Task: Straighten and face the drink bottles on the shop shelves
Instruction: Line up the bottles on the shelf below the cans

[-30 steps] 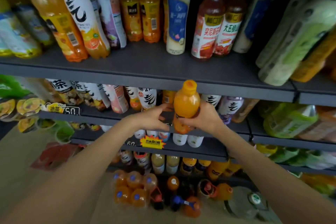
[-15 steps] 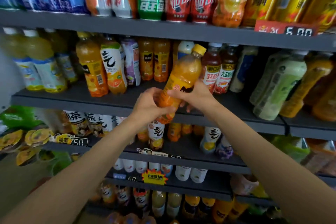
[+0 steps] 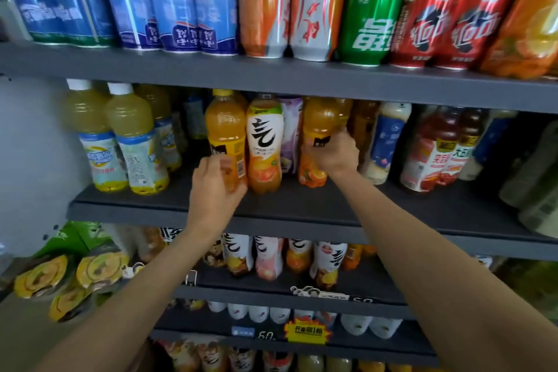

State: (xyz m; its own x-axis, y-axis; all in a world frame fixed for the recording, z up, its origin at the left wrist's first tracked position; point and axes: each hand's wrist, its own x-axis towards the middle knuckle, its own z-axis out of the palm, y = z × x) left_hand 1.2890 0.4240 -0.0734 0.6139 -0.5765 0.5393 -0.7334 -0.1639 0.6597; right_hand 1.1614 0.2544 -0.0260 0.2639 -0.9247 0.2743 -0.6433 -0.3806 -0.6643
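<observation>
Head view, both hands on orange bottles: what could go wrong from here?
The right hand grips an orange bottle packed against neighbours; turning it could nudge the purple-labelled bottle behind. The left hand works at another orange bottle touching the white-labelled bottle, which might tip.

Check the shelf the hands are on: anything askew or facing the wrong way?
Yes. The orange bottle with the yellow cap, gripped low by the left hand, shows its barcode, so its front faces away. The right hand holds another orange bottle upright on the shelf. Nothing looks spilled.
</observation>
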